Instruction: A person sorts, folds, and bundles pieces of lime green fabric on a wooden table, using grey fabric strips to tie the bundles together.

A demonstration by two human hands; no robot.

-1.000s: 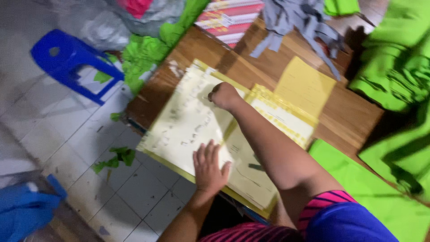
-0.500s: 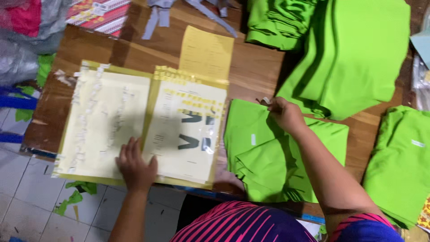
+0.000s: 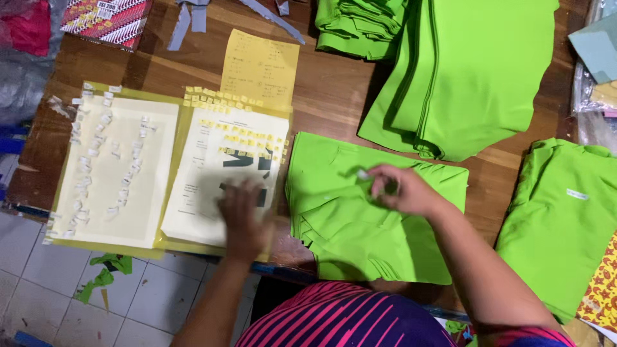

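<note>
Far left on the wooden table [image 3: 334, 90]: cream sheet [image 3: 119, 173] dotted with small white stickers. Beside it, white sticker sheet [image 3: 222, 177] carrying rows of yellow tags along the top and dark lettering mid-page; it lies on a yellow backing. Left hand [image 3: 244, 215], motion-blurred, rests palm-down and spread on this sheet's lower half, forearm rising from the bottom edge. Right of it, folded green cloth pieces [image 3: 360, 225], flat, stacked, near the table's front edge. Right hand [image 3: 398, 189] hovers over the stack, fingertips pinched on a small white sticker [image 3: 364, 173], wrist bent leftward.
</note>
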